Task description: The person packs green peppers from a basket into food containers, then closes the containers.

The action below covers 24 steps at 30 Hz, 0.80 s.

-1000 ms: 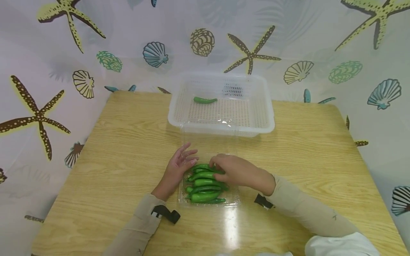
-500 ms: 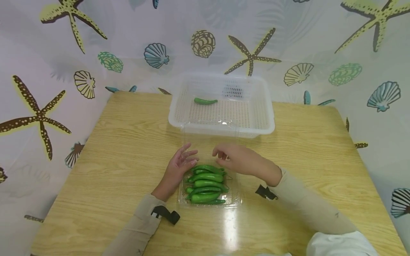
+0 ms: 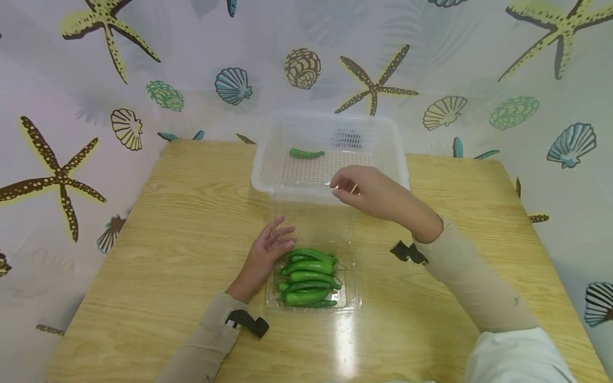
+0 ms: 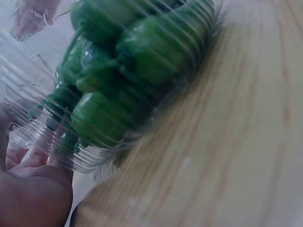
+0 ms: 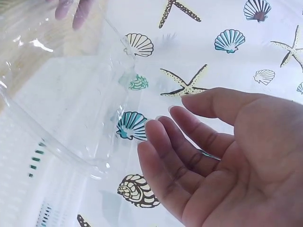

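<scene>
Several green chili peppers (image 3: 311, 277) lie side by side in a clear plastic clamshell box (image 3: 356, 295), whose hinged lid (image 3: 311, 221) stands open toward the basket. At the box's left side, my left hand (image 3: 262, 258) stays with fingers loosely spread. The left wrist view shows that hand (image 4: 38, 194) close against the ribbed wall, peppers (image 4: 147, 52) behind it. My right hand (image 3: 371, 192) is raised over the basket's front right rim, fingers gently bent. Nothing sits between its fingers in the right wrist view, where the transparent lid (image 5: 80, 99) is alongside.
Behind the box stands a white perforated plastic basket (image 3: 260, 183) with a single green chili pepper (image 3: 306, 153) near its left back. All of it rests on a wooden table (image 3: 191, 213). A seashell-print cloth (image 3: 191, 48) hangs at the back and sides.
My right hand has left the peppers in the box and moved up and away to the basket's front rim. The left hand has kept its place.
</scene>
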Each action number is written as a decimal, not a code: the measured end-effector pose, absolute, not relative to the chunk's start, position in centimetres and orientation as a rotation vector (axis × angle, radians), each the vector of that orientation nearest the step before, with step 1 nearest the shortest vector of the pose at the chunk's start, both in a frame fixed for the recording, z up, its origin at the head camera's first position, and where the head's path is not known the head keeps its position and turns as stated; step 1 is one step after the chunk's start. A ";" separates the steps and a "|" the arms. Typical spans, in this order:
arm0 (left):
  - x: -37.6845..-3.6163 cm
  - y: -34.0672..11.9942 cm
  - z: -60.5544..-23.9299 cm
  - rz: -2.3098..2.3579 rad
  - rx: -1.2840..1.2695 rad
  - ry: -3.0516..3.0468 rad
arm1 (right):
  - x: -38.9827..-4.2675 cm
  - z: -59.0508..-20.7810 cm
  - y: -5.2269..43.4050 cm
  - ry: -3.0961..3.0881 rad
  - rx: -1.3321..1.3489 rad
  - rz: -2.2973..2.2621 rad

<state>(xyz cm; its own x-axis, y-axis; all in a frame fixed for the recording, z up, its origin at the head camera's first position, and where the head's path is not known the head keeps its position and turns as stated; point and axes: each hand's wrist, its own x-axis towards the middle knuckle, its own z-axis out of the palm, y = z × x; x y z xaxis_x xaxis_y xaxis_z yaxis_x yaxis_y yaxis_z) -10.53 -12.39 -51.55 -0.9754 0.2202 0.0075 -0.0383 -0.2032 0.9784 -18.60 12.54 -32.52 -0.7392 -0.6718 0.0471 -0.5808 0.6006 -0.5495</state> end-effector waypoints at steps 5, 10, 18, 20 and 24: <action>-10.4 -12.4 -51.5 2.301 0.196 1.867 | -19.9 -31.8 12.2 2.690 -1.057 -0.825; -10.2 -12.4 -51.5 2.304 0.168 1.868 | -21.7 -31.5 11.6 2.729 -1.054 -0.797; -10.4 -12.5 -51.7 2.301 0.172 1.859 | -24.3 -31.5 10.5 2.771 -1.051 -0.750; -10.5 -12.4 -51.6 2.301 0.179 1.863 | -24.9 -31.6 10.3 2.774 -1.051 -0.740; -10.5 -12.5 -51.6 2.304 0.208 1.866 | -26.2 -32.0 10.0 2.776 -1.039 -0.717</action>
<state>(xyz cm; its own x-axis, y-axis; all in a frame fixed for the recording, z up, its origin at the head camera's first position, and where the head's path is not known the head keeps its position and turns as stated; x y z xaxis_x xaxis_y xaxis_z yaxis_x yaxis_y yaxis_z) -10.54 -12.46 -51.59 -0.9760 0.2178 0.0016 -0.0436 -0.2026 0.9783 -26.24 10.00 -31.96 -0.7644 -0.6402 0.0766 -0.5971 0.6581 -0.4586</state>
